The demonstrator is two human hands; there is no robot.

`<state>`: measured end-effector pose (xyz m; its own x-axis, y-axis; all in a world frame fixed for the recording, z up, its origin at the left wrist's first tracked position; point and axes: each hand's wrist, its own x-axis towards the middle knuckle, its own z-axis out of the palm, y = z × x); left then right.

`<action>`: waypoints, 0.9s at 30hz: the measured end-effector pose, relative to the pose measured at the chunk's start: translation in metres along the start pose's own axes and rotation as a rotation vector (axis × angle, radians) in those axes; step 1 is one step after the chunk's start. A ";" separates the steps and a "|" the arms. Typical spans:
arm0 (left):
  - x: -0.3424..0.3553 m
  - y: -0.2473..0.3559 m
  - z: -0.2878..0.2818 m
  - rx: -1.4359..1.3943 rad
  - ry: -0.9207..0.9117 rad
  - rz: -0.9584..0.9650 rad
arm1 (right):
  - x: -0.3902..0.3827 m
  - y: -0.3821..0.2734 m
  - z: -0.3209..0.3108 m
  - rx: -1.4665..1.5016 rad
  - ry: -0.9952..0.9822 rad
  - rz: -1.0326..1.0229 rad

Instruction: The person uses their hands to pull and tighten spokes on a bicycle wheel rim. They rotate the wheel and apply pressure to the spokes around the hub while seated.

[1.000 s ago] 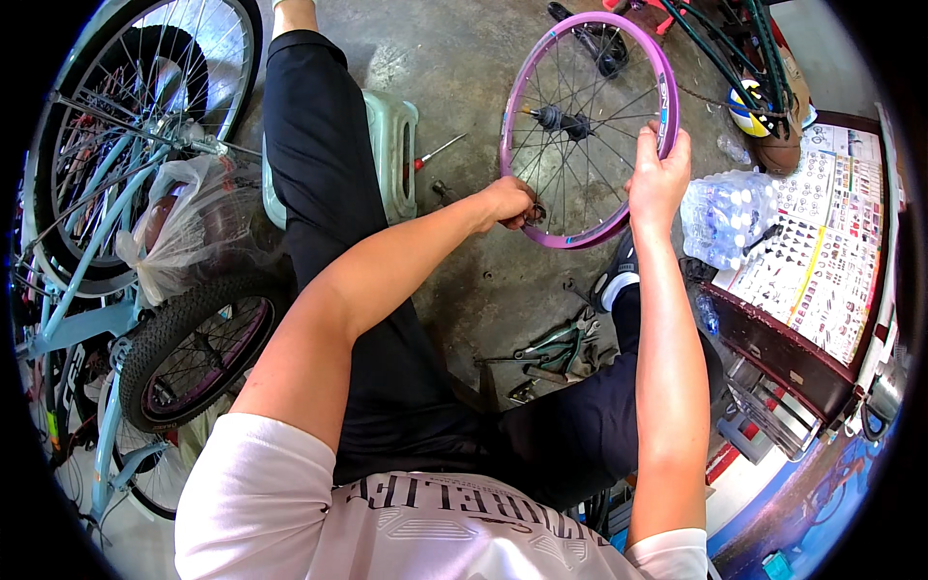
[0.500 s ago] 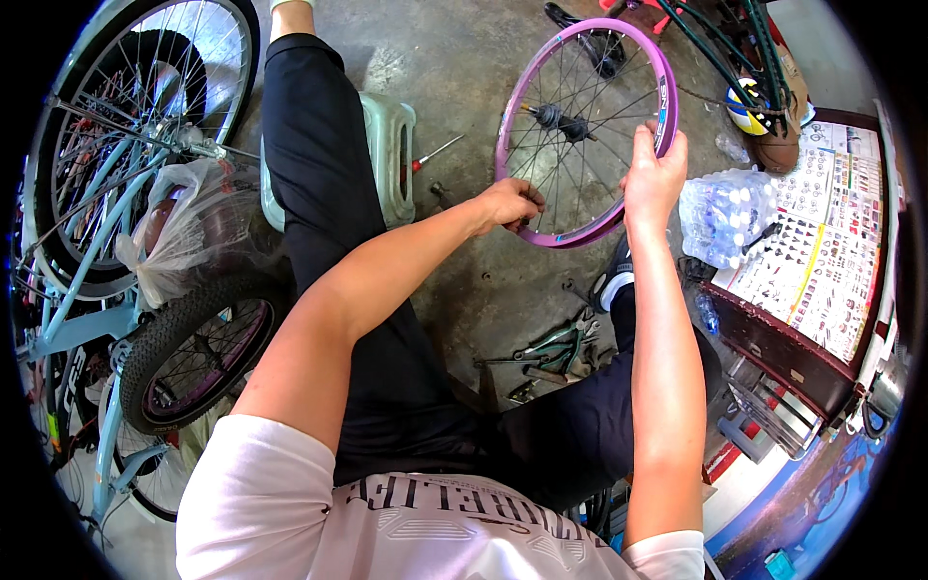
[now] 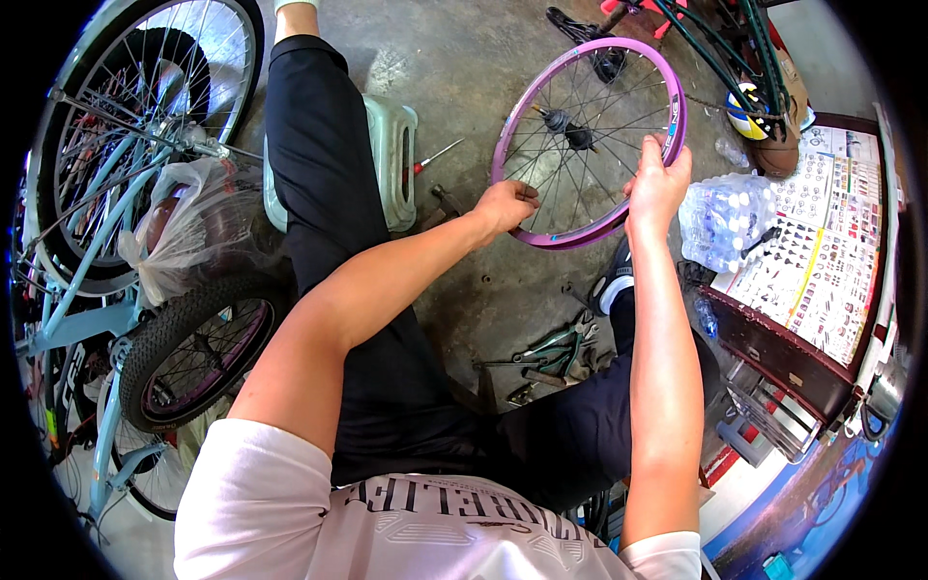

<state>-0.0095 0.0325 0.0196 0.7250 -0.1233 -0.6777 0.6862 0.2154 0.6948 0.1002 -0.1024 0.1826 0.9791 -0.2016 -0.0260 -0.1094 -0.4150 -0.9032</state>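
Note:
A bicycle wheel with a bare purple rim, dark spokes and a black hub (image 3: 570,130) is held tilted above the floor in front of me, no tyre on it. My right hand (image 3: 659,186) is closed around the right side of the rim, thumb up. At the lower left of the rim is my left hand (image 3: 508,207), its fingers curled over the edge with the tips inside by the spokes. Whether those fingertips also pinch a spoke is too small to tell.
Pliers and other tools (image 3: 561,350) lie on the floor between my legs. A red-handled screwdriver (image 3: 437,157) is beside a pale green plastic stool (image 3: 394,159). Bottles in plastic wrap (image 3: 725,217) stand right, near a dark red case (image 3: 783,353). Left are bicycles and a fat-tyred wheel (image 3: 198,353).
The wheel has tipped and its upper edge sits lower, with the hub shifted slightly. My left-hand fingers have moved from a pinch near the spokes to curling over the rim.

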 end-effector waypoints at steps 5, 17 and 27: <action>-0.005 -0.017 0.001 0.125 0.109 0.109 | 0.002 0.000 -0.001 -0.032 -0.016 -0.021; -0.012 -0.012 -0.006 0.579 0.323 0.183 | 0.003 0.005 -0.006 -0.051 -0.020 -0.024; -0.001 -0.006 -0.003 0.188 0.082 -0.069 | 0.001 -0.001 -0.005 -0.080 -0.052 -0.061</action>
<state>-0.0146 0.0340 0.0159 0.6735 -0.0508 -0.7374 0.7390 0.0237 0.6733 0.1005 -0.1065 0.1860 0.9917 -0.1283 0.0043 -0.0602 -0.4946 -0.8670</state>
